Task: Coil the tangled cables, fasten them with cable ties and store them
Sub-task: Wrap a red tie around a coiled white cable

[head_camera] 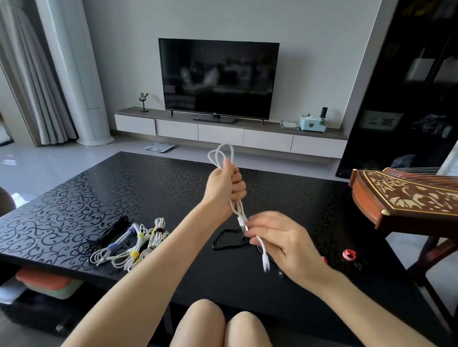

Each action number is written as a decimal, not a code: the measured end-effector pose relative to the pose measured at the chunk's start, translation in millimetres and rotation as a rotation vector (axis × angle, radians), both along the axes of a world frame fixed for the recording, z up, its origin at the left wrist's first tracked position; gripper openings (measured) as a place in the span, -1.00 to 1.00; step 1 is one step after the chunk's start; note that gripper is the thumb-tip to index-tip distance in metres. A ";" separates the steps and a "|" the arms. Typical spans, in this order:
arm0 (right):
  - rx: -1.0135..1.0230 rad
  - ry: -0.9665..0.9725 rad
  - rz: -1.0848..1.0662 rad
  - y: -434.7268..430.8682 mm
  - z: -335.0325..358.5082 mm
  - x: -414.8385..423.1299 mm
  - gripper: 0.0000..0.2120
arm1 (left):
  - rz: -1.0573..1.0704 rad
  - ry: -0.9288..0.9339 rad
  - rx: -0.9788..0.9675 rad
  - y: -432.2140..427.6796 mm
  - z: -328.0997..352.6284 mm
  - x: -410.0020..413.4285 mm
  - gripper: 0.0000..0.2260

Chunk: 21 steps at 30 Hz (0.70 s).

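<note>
White cable (236,207), looped, sat clenched in the left hand (224,185), the right hand (282,241) pinching its plug end, and any slackened grip might spill the coil.

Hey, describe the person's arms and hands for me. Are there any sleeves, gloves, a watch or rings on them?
Nothing is worn on either. The left hand and right hand have no gloves, and no ring shows on the fingers in view. The left forearm and right forearm have no sleeve as far up as the picture reaches. Neither wrist carries a watch or bracelet.
</note>
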State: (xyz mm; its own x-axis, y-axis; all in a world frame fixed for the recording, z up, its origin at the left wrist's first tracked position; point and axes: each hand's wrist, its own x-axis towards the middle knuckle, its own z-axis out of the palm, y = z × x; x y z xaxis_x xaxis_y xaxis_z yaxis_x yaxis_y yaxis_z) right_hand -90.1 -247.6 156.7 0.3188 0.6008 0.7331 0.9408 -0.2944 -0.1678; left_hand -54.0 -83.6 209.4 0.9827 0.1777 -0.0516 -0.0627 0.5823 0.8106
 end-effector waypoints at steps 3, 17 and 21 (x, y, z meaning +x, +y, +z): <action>0.235 0.442 0.001 6.7 -6.8 -10.7 -0.77 | 0.009 -0.079 0.208 -9.5 -7.1 -6.2 -0.60; 0.467 0.599 -0.266 38.7 -1.4 -14.3 -0.64 | -0.372 -0.152 0.517 -13.1 -30.5 -24.5 -0.51; 0.421 0.602 -0.323 36.7 -2.9 -12.9 -0.63 | -0.409 -0.151 0.616 -11.7 -28.3 -27.0 -0.68</action>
